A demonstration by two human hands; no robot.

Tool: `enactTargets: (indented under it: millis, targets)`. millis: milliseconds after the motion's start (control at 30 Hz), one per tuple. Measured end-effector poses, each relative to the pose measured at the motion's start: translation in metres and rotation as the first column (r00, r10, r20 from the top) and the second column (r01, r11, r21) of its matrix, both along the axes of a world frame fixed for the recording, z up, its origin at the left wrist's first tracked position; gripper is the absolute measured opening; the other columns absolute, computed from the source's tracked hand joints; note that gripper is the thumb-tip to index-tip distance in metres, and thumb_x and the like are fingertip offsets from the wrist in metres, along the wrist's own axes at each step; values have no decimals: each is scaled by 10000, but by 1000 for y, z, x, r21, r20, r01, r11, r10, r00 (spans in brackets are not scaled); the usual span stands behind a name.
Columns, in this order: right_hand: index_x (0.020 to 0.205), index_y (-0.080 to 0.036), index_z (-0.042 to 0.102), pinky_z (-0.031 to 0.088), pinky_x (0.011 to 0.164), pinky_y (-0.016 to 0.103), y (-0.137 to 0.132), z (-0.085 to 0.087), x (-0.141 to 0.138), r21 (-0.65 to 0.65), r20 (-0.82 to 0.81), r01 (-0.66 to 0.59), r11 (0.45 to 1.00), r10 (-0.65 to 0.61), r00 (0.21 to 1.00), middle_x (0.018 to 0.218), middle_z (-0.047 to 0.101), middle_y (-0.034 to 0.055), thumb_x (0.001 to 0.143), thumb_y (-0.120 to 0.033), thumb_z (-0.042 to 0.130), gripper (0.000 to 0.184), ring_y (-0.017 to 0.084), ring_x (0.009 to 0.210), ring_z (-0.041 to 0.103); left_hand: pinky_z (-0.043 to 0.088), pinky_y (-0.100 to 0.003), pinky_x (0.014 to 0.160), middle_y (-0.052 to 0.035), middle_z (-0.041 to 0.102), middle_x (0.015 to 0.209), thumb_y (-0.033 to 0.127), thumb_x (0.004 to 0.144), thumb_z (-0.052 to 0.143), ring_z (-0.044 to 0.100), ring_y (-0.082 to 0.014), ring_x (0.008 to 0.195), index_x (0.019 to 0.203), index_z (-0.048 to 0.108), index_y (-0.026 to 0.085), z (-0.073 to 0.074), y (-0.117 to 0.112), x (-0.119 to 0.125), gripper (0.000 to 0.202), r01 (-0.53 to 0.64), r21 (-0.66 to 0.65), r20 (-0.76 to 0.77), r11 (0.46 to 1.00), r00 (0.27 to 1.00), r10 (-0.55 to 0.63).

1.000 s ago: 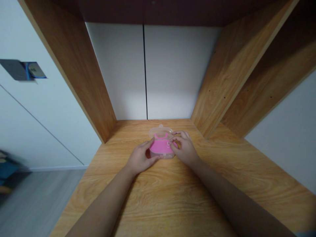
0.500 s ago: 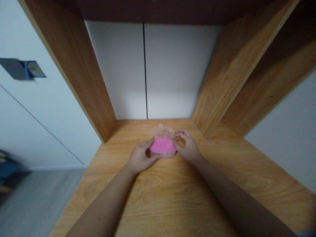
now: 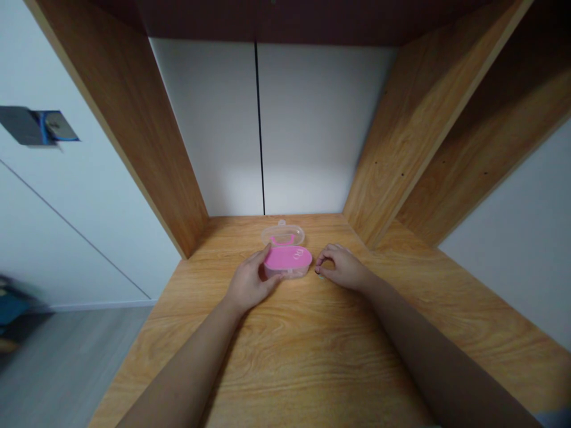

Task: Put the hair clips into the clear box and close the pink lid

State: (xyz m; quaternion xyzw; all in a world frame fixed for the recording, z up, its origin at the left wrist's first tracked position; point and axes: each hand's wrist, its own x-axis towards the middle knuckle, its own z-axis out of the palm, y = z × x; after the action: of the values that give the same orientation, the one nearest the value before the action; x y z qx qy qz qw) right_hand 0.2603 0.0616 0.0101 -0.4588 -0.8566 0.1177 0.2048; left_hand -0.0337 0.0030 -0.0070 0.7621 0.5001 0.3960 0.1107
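Note:
A small clear plastic box (image 3: 288, 261) with pink contents stands on the wooden desk (image 3: 312, 345), its clear lid (image 3: 284, 233) hinged open toward the back. My left hand (image 3: 247, 284) cups the box's left side, thumb and fingers against it. My right hand (image 3: 341, 268) rests on the desk just right of the box, apart from it, with the fingers curled into a pinch; whether something small is in them is hidden.
The desk sits in a wooden alcove with side panels at left (image 3: 134, 131) and right (image 3: 401, 131) and a white back wall (image 3: 276, 125). A grey floor (image 3: 66, 368) lies beyond the left edge of the desk.
My right hand has left the box and moved to the right onto the desk. The box has shifted slightly left with my left hand still on it.

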Motion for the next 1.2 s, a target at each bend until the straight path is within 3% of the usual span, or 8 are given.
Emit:
enactTargets:
  millis: [267, 467, 667, 1000, 1200]
  targets:
    - [827, -223, 723, 426, 897, 357, 0, -1, -4, -14, -1, 18, 1000, -18, 1000, 937, 656, 59, 859, -241, 669, 65, 224, 969, 590, 515, -447, 1032, -163, 626, 1351, 435, 816, 735, 637, -299, 1188, 1461, 463, 152, 1, 0, 0, 755, -5, -9, 8, 1000, 1000, 5]
    - [804, -208, 723, 441, 863, 337, 4, 0, -2, 6, -1, 166, 986, -166, 986, 919, 668, 77, 897, -251, 631, 138, 226, 941, 597, 520, -437, 1026, -160, 624, 1355, 434, 817, 735, 635, -297, 1191, 1457, 468, 147, 2, -1, 1, 751, -4, -13, 1, 1000, 1000, 4]
    - [873, -183, 717, 442, 877, 327, 5, 1, -1, 21, 48, 208, 978, -209, 977, 957, 685, 90, 915, -198, 582, 141, 220, 948, 605, 516, -432, 1032, -161, 627, 1348, 424, 816, 739, 638, -291, 1182, 1458, 464, 139, 2, -1, 0, 755, -7, -13, -2, 1000, 1000, 7]
    - [882, -183, 717, 443, 884, 324, 2, 0, -1, -3, 61, 210, 978, -209, 976, 966, 654, 98, 917, -222, 591, 136, 223, 979, 589, 517, -450, 1031, -159, 628, 1349, 427, 810, 744, 637, -298, 1189, 1437, 488, 154, 3, -1, 1, 730, -1, -1, 16, 1000, 1000, 1]
    - [850, -204, 710, 448, 899, 345, 0, 2, -3, 2, 35, 77, 997, -77, 996, 945, 645, 80, 875, -206, 628, 86, 225, 968, 590, 517, -469, 1040, -165, 630, 1349, 418, 799, 750, 638, -308, 1194, 1409, 506, 139, 7, -3, 2, 714, -7, -26, 21, 1000, 1000, 8]
